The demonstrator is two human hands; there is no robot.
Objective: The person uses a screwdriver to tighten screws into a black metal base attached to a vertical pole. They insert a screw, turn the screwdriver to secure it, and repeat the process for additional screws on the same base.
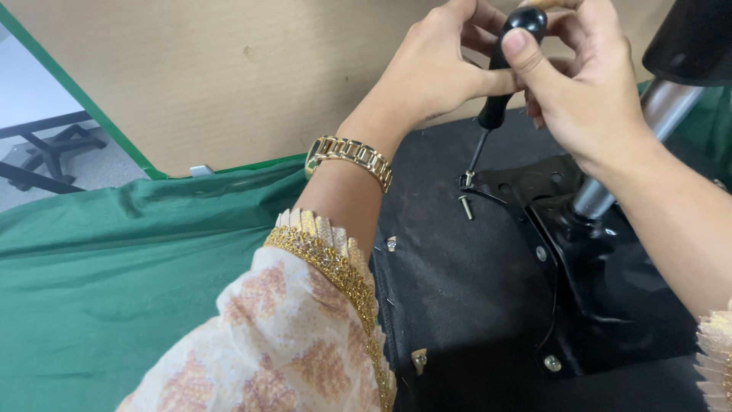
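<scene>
While both my hands, left hand and right hand, squeezed black screwdriver at top middle, tip sat on screw; loose bolt beside. Tip might slip if tilted.

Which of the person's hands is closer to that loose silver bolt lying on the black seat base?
Left, narrowly. The left hand grips the screwdriver up and slightly left of the loose bolt. The right hand is on the handle top, up and to the right.
</scene>
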